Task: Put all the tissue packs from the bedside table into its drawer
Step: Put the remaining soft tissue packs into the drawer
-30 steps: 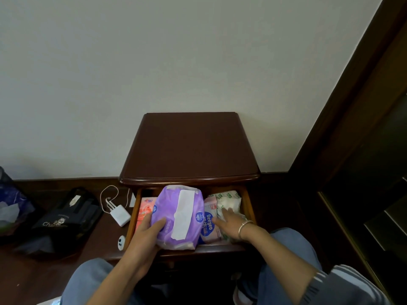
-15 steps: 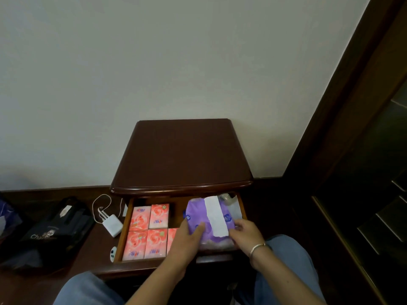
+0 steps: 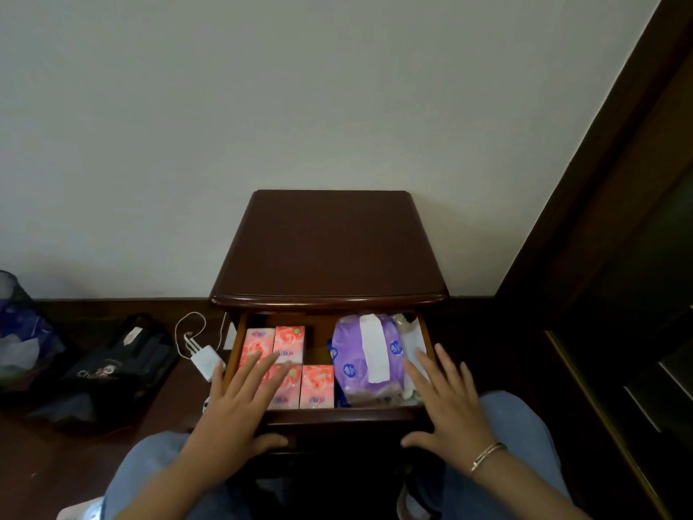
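The dark wooden bedside table [image 3: 330,249] has a bare top, and its drawer [image 3: 337,413] stands pulled out towards me. Several pink tissue packs [image 3: 289,343] lie in the drawer's left half. A large purple pack [image 3: 365,358] with a white strip lies in the right half, with a clear-wrapped pack [image 3: 414,337] beside it. My left hand [image 3: 240,410] is spread flat over the drawer's front left edge, fingers above the pink packs. My right hand [image 3: 446,403] is spread over the front right edge. Neither hand holds anything.
A white charger with its cable [image 3: 202,360] lies on the floor left of the table. A black bag [image 3: 116,365] and a blue bag [image 3: 18,332] sit farther left. A dark wooden frame [image 3: 618,257] rises at the right. My knees in jeans flank the drawer.
The purple pack went from my hands at the drawer's left to lying at its right. Both hands let go of it and now rest spread at the drawer's front edge.
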Tool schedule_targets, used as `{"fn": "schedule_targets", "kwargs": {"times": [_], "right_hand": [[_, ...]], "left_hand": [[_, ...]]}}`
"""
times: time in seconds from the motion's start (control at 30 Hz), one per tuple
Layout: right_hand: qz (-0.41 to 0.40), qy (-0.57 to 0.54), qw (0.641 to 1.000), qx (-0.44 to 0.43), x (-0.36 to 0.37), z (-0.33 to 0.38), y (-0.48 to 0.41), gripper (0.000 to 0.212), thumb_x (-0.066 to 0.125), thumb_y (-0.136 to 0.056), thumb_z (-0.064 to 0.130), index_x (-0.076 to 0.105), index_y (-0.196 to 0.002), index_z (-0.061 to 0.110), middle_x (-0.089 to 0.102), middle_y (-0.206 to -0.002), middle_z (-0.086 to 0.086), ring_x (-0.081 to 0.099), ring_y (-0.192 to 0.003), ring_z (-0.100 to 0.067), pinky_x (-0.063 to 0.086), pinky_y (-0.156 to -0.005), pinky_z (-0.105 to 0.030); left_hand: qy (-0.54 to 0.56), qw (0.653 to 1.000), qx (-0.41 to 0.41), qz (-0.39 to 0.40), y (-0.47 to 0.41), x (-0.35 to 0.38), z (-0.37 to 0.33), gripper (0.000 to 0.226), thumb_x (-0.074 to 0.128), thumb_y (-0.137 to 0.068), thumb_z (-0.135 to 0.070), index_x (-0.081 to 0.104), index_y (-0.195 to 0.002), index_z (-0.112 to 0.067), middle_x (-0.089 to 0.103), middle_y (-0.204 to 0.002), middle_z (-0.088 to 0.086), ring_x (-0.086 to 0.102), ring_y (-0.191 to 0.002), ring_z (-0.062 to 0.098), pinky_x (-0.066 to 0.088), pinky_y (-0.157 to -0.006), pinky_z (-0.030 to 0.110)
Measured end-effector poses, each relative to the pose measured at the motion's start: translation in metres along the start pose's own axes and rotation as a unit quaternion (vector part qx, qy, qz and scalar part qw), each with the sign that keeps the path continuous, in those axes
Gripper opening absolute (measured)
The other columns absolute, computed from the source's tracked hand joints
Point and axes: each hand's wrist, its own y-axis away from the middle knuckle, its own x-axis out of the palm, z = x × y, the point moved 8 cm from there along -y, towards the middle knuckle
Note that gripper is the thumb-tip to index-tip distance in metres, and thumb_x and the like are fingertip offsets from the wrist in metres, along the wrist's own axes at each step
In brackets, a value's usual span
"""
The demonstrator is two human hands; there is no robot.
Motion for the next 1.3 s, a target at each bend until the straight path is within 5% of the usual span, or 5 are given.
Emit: {"fn": "schedule_targets", "kwargs": {"times": [0.43, 0.83, 0.9, 1.07, 1.3], "right_hand": [[-0.166, 0.024, 0.979, 0.116, -0.058, -0.036, -0.092, 0.14, 0.084, -0.032, 0.063, 0.018, -0.148, 0.018, 0.027, -0.153, -0.016, 0.021, -0.14, -0.038, 0.024, -0.103, -0.066], [-0.288, -0.385, 0.861, 0.162, -0.013, -0.032, -0.041, 0.046, 0.068, -0.077, -0.001, 0.056, -0.12, 0.015, 0.05, -0.131, -0.011, 0.049, -0.12, -0.025, 0.039, -0.099, -0.032], [-0.157, -0.581, 0.757, 0.255, 0.032, -0.022, -0.019, 0.029, 0.06, -0.084, -0.001, 0.059, -0.099, 0.023, 0.06, -0.118, -0.012, 0.059, -0.099, -0.02, 0.047, -0.083, -0.029], [0.196, -0.76, 0.399, 0.475, 0.126, 0.036, 0.046, 0.045, 0.049, -0.093, 0.023, 0.043, -0.133, 0.002, 0.05, -0.131, -0.021, 0.055, -0.112, -0.035, 0.041, -0.091, -0.043], [0.19, -0.778, 0.375, 0.468, 0.114, 0.027, 0.025, 0.045, 0.036, -0.087, 0.044, 0.059, -0.112, 0.014, 0.044, -0.145, -0.008, 0.045, -0.12, -0.032, 0.015, -0.115, -0.038]], "left_hand": [[-0.062, 0.989, -0.085, -0.1, -0.108, -0.025, 0.048, 0.115, 0.072, -0.059, -0.069, 0.022, -0.15, -0.019, 0.028, -0.155, 0.015, 0.023, -0.143, 0.033, 0.015, -0.107, 0.065], [0.195, 0.937, -0.211, -0.198, -0.078, -0.018, 0.038, 0.057, 0.073, -0.08, -0.015, 0.051, -0.131, -0.006, 0.051, -0.132, 0.014, 0.047, -0.124, 0.028, 0.034, -0.106, 0.044], [0.37, 0.862, -0.31, -0.152, -0.041, 0.007, 0.032, 0.042, 0.068, -0.083, -0.011, 0.055, -0.123, -0.007, 0.056, -0.117, 0.009, 0.053, -0.106, 0.021, 0.043, -0.094, 0.035], [0.709, 0.381, -0.584, 0.107, 0.053, 0.095, -0.039, 0.011, 0.055, -0.089, -0.014, 0.049, -0.083, -0.007, 0.045, -0.078, 0.01, 0.048, -0.075, 0.023, 0.042, -0.07, 0.034], [0.767, 0.272, -0.573, 0.1, 0.043, 0.084, -0.04, 0.008, 0.039, -0.079, -0.003, 0.044, -0.076, 0.002, 0.049, -0.083, 0.019, 0.047, -0.074, 0.033, 0.039, -0.074, 0.042]]}}
